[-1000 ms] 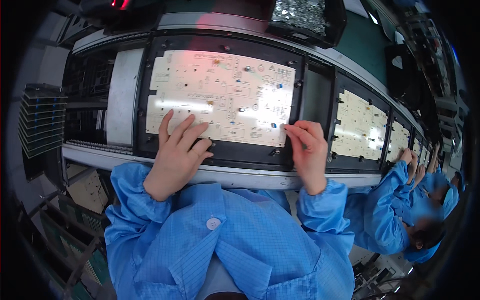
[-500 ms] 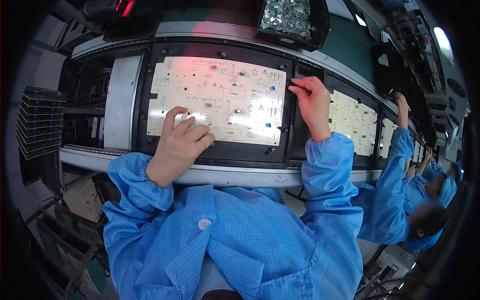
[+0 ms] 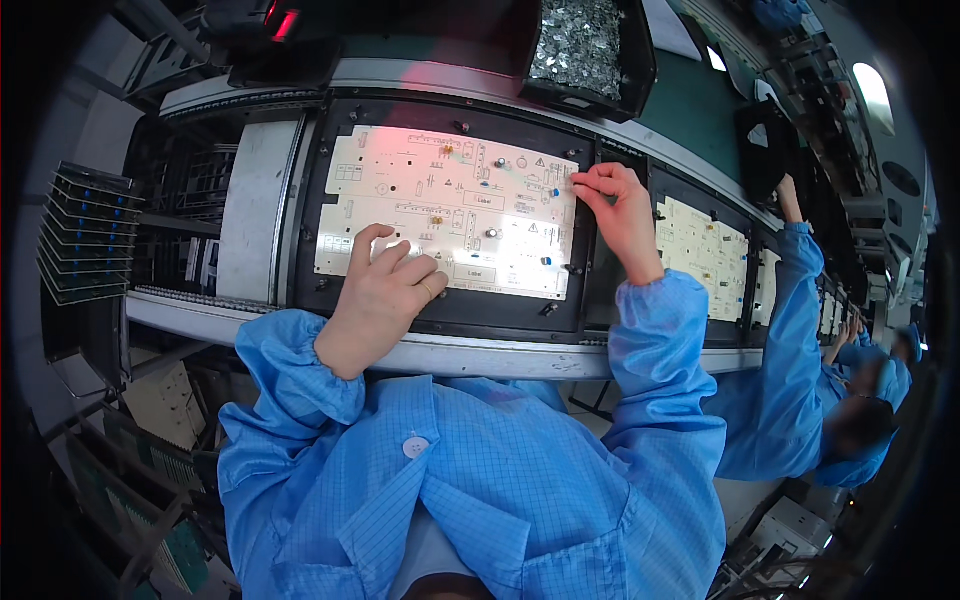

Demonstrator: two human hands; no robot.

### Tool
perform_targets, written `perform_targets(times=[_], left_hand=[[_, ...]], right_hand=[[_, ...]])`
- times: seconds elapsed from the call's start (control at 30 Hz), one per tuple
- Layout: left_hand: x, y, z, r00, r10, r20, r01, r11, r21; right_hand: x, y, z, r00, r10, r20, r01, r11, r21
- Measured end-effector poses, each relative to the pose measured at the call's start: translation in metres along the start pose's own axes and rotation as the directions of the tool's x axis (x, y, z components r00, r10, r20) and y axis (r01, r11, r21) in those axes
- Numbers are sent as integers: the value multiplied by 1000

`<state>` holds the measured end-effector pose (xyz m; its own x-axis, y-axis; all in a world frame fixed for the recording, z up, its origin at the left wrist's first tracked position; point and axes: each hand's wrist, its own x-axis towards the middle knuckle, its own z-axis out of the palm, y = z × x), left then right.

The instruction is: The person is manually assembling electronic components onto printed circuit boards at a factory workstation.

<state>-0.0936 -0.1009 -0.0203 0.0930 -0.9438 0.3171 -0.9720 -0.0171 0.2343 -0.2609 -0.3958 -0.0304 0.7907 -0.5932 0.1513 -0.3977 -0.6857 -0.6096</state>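
A cream printed circuit board panel [image 3: 400, 185], with small capacitors and other parts on it, lies in a black carrier frame [image 3: 450, 312] in front of me. My left hand [image 3: 385, 300] is over the panel's lower left part, palm down, with fingers bent and apart and nothing held. At the panel's upper right edge, my right hand [image 3: 622, 218] has thumb and forefinger pinched together. Whatever is between those fingertips is too small or hidden to make out. Several black knobs [image 3: 549, 309] line the frame.
Beyond the conveyor rail [image 3: 400, 78] stands a black bin [image 3: 580, 60] of small shiny metal pieces. More board panels [image 3: 700, 255] sit along the line to the right, where co-workers in blue [image 3: 790, 340] work. A rack of boards [image 3: 90, 235] stands at left.
My right hand has come down and left onto the panel's edge, its thumb and forefinger closing together. My left hand stays over the panel's lower left. The whole view has shifted slightly.
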Motion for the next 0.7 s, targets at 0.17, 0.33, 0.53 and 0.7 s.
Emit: perform_targets(times=[0.17,0.33,0.53,0.7], left_hand=[[-2,1,-1,1000,-15,19,15,1000,-2],[-5,2,2,999,-14,-52,13,1000,-5],[-12,-2,-2,996,-67,-53,60,991,-120],[-54,-38,-42,940,-311,-138,268,927,-264]], right_hand=[[33,2,1,948,-208,-241,133,947,-294],[32,-12,14,968,-139,-209,69,948,-311],[28,-18,13,955,-154,-254,11,873,-488],[43,-63,29,932,-357,-64,346,928,-140]])
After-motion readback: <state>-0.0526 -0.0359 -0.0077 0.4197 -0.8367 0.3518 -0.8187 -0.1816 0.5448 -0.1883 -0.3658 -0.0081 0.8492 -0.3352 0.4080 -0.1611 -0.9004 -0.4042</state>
